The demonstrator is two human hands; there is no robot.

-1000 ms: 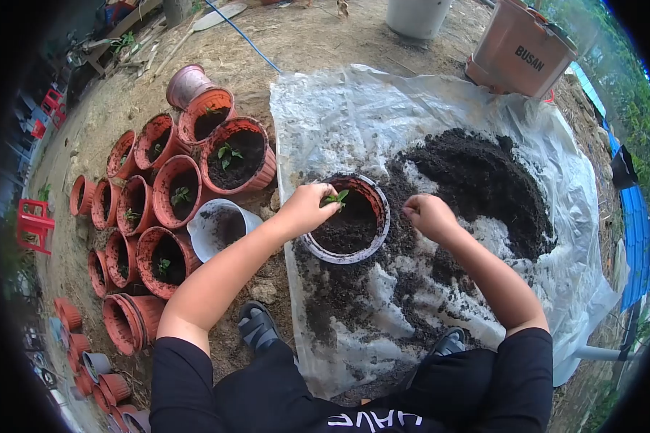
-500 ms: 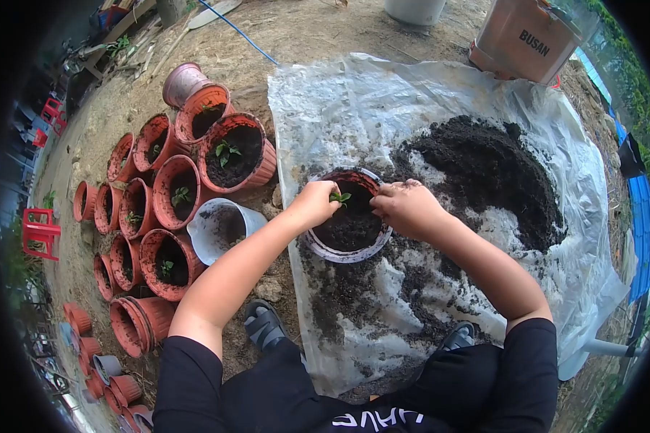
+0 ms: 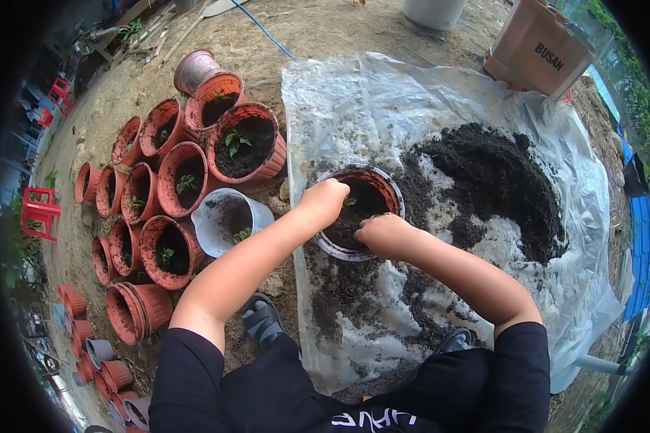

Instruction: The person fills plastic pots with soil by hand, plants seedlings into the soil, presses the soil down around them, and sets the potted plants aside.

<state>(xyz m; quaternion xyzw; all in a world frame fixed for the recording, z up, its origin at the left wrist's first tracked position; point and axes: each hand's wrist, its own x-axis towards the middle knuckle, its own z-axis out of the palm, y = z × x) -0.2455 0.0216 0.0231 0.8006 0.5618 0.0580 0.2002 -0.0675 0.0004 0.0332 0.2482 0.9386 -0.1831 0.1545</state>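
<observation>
A small green seedling shows inside a pot with a pale outer rim, which holds dark soil. My left hand reaches over the pot's left side, its fingers closed at the seedling; the fingertips are mostly hidden behind the hand. Low on the right side of the pot, my right hand is curled with its fingers down at the soil, and whatever lies in them is hidden. The pot stands on a soil-strewn plastic sheet.
Left of the sheet stand several reddish pots with seedlings, plus a whitish pot. A heap of dark soil lies on the sheet to the right. An orange-brown bin and a white bucket are at the back.
My right hand has moved down and towards me, from the pot's upper right to its lower right. My left hand stays by the seedling, now covering more of it. The view has shifted slightly.
</observation>
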